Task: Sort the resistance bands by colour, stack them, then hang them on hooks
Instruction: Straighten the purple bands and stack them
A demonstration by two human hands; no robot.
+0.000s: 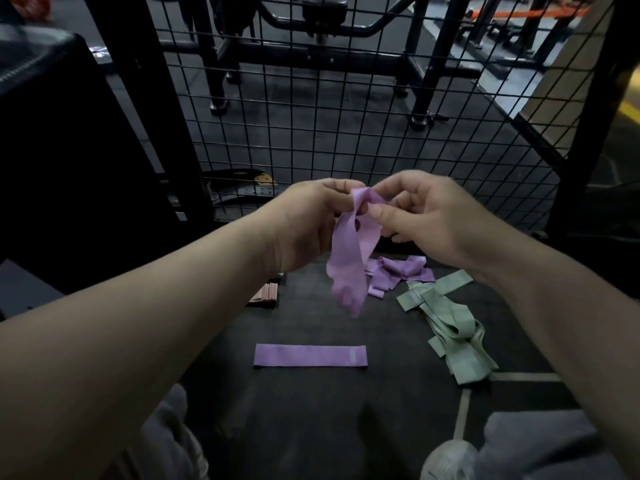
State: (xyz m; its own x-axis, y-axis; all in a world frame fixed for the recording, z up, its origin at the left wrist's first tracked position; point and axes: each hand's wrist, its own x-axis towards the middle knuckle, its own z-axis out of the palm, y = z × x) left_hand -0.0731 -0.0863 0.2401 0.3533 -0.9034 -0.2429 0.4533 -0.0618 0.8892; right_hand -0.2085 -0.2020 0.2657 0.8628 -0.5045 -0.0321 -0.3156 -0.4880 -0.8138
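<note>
A purple band hangs twisted in the air above the dark floor. My left hand and my right hand both pinch its top end, close together. Below them one purple band lies flat and straight on the floor. A loose heap of purple bands sits behind it to the right. A tangled pile of green bands lies at the right. A neat stack of pink bands shows partly under my left wrist.
A black wire grid panel stands just beyond my hands, with gym machine frames behind it. A large black block fills the left. My knees and a shoe are at the bottom edge.
</note>
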